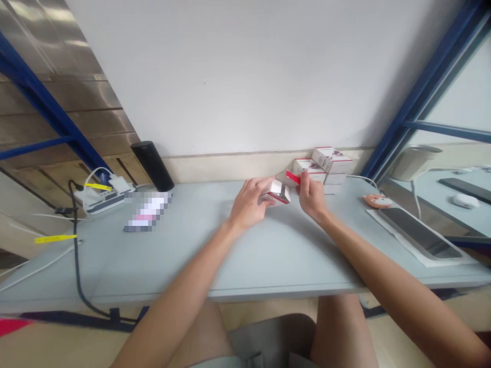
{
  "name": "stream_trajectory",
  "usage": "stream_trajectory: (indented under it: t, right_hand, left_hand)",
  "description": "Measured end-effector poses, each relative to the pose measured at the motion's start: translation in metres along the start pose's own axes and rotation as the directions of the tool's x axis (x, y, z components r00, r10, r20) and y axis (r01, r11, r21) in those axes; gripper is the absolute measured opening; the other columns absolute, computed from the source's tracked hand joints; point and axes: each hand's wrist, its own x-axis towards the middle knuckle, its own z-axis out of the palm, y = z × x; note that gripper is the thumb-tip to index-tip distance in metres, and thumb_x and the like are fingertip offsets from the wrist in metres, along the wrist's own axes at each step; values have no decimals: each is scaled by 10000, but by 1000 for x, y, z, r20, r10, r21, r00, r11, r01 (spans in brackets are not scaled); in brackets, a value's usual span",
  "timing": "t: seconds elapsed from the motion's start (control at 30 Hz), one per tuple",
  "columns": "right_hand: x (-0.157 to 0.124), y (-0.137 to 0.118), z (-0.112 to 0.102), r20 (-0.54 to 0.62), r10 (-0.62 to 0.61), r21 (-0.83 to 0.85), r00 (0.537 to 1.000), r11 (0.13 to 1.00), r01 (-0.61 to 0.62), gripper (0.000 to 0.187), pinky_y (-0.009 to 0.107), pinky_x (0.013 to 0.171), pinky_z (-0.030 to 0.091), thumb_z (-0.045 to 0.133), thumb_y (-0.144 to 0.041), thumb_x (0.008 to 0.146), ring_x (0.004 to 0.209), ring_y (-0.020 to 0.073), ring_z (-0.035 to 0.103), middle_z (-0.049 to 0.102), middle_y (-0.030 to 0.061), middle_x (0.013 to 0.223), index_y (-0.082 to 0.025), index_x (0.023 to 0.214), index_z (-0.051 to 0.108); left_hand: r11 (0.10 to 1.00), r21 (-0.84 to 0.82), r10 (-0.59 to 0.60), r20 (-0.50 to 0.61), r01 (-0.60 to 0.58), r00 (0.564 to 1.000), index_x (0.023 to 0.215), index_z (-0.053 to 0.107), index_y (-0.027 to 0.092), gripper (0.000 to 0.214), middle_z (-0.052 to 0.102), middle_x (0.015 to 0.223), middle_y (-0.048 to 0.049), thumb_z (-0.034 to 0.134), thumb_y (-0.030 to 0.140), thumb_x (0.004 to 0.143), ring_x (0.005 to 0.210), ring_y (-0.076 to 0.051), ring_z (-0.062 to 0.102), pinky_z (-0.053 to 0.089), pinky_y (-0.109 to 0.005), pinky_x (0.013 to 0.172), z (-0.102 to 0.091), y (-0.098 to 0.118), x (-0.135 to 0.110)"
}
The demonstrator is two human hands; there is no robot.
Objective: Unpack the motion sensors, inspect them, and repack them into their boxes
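My left hand [251, 200] is wrapped around a small white box [276, 190] with red edges, held tilted above the grey table. One end of the box faces me and shows a dark patch. Just to the right, my right hand [312, 195] is closed, pinching a flat red strip [292, 177] between thumb and fingers. A pale panel lies between the strip and the box; whether the strip is part of the box or separate, I cannot tell. Behind my right hand, several similar white-and-red boxes [333, 159] stand stacked against the wall.
A phone [148, 212] and a black cylinder [152, 166] are on the left of the table [184, 255], near a white power strip [109, 197] with cables. At right lie an orange mouse-like object [378, 201] and a dark keyboard-like slab [418, 232]. Blue frame posts [414, 97] flank the table.
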Motion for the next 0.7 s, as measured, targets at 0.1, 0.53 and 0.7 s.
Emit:
stream_trajectory:
  t: [0.1, 0.53, 0.7]
  right_hand:
    - [4, 1, 2, -48, 174, 139, 984, 976, -166, 747, 333, 529, 378, 184, -796, 1003, 500, 184, 472, 475, 25, 492, -250, 568, 450]
    - [2, 22, 18, 277, 215, 124, 936, 958, -257, 776, 330, 642, 465, 348, -835, 934, 679, 229, 630, 692, 73, 681, -170, 731, 691]
    - [2, 18, 13, 199, 100, 100, 975, 987, -122, 816, 341, 720, 502, 179, -753, 1020, 762, 233, 667, 743, 95, 854, -173, 981, 751]
  left_hand:
    - [998, 38, 50, 58, -52, 997, 1516, 431, 364, 715, 613, 1337, -73, 738, 160, 903, 1232, -253, 602, 543, -420, 1037, -3, 3, 0]
    - [900, 289, 184, 425, -326, 886, 1434, 606, 426, 683, 549, 1251, -100, 619, 73, 849, 1062, -273, 555, 502, -444, 951, -4, 23, 0]
    - [912, 302, 153, 379, -278, 913, 1402, 621, 354, 692, 540, 1180, -111, 615, 40, 786, 1063, -280, 552, 512, -444, 939, -4, 19, -1]
